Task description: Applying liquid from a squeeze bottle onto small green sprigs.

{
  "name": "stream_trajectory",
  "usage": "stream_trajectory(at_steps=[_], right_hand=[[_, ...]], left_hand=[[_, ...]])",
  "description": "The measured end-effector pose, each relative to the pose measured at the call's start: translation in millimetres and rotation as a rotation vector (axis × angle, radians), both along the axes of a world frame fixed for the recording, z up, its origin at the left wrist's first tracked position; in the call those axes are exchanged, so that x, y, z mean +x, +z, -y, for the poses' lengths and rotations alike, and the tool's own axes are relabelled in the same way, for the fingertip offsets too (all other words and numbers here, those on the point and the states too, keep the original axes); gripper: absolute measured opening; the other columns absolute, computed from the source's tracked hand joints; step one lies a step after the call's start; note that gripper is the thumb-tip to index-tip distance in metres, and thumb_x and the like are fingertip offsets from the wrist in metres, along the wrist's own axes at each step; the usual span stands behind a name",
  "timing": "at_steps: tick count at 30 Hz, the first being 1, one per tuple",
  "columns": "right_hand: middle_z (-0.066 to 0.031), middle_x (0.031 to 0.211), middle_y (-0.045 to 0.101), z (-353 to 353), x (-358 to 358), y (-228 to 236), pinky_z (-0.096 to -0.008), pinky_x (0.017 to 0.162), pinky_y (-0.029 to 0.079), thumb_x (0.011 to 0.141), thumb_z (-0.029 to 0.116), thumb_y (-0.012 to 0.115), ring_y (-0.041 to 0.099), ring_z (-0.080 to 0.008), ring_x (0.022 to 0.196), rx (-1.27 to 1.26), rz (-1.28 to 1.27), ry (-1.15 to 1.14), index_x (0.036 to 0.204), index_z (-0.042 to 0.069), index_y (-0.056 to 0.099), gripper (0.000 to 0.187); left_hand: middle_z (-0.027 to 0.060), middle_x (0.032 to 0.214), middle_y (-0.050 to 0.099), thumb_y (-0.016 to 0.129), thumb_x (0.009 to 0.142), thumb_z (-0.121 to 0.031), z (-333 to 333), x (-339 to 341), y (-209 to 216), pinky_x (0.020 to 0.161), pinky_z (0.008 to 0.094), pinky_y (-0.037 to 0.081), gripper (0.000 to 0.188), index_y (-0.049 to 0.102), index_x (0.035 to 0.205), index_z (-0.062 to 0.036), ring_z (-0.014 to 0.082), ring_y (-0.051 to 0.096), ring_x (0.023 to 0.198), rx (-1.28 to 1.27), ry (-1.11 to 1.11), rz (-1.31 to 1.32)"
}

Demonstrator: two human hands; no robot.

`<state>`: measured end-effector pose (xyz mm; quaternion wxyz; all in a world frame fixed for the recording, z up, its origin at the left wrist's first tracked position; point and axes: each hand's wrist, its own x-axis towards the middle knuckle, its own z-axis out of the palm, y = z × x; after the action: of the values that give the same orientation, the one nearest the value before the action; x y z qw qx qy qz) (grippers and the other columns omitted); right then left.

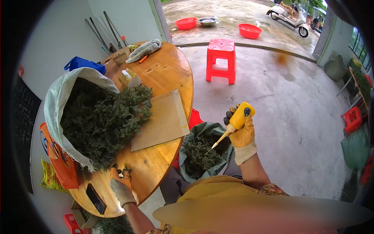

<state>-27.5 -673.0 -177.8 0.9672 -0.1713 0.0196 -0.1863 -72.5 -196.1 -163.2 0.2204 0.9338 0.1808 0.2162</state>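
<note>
In my right hand (243,136), gloved in orange with dark fingertips, is a yellow squeeze bottle (244,110). Its long pale nozzle tilts down to the left, over an open green sack (206,130) holding dark green sprigs (200,152) at my lap. My left hand (122,183), in a similar glove, is low at the near side of the round wooden table (148,165). Its fingers close on a small green sprig (127,170). Just beyond it, a large heap of green artificial-looking foliage (105,121) spills from a white woven sack (54,105).
A flat cardboard sheet (163,121) lies beside the heap. A black phone (96,198) rests near the table's edge, next to an orange bag (60,163). Ahead stands a red stool (221,60). Basins (186,23) and a scooter (288,15) are outside the doorway.
</note>
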Motion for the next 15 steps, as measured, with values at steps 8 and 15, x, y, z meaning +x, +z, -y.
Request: stream_trajectory(at_steps=[8, 15], right_hand=[[-0.0115, 0.110, 0.067, 4, -2, -5, -0.0417, 0.086, 0.055, 0.096, 0.037, 0.075, 0.064, -0.0258, 0.097, 0.022, -0.012, 0.007, 0.129, 0.010, 0.058, 0.046], [-0.0111, 0.112, 0.068, 2, -3, -9, -0.0420, 0.087, 0.056, 0.097, 0.038, 0.073, 0.065, -0.0252, 0.098, 0.025, -0.047, 0.043, 0.130, 0.010, 0.059, 0.045]], left_hand=[[0.0224, 0.092, 0.072, 0.076, 0.087, -0.022, 17, -2, 39, 0.075, 0.0474, 0.053, 0.021, 0.075, 0.099, -0.0046, 0.0421, 0.069, 0.087, 0.284, -0.021, -0.263], [0.0099, 0.095, 0.075, 0.069, 0.092, -0.004, -36, -10, -8, 0.069, 0.0377, 0.055, 0.017, 0.072, 0.108, 0.0019, 0.0245, 0.071, 0.082, -0.844, -0.109, 0.206]])
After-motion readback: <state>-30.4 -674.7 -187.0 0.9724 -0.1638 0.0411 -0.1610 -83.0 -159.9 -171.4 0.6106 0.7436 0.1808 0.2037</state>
